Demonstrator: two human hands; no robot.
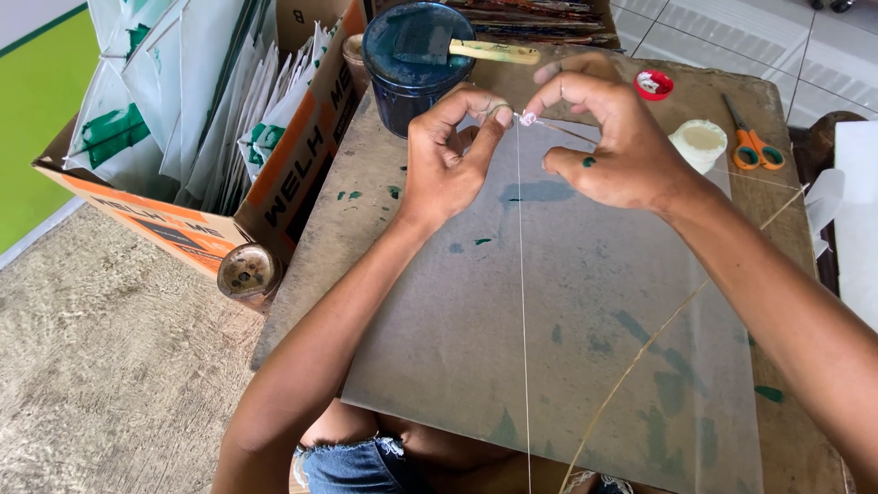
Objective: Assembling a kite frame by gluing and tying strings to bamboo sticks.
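Note:
My left hand (450,154) and my right hand (611,137) meet at the far edge of a translucent grey sheet (567,329) on a wooden board. Their fingertips pinch a thin white thread (523,302) around a small knot at the tip of a thin stick (640,352). The thread runs straight down the sheet toward me. The stick bows across the sheet from lower middle to the right edge. Green paint marks spot the sheet and my right thumb.
A dark blue paint pot (412,57) with a foam brush (457,46) on it stands behind my hands. Orange scissors (752,146), a red cap (654,84) and a tape roll (700,142) lie at the right. A cardboard box (219,137) of white and green paper sheets is left.

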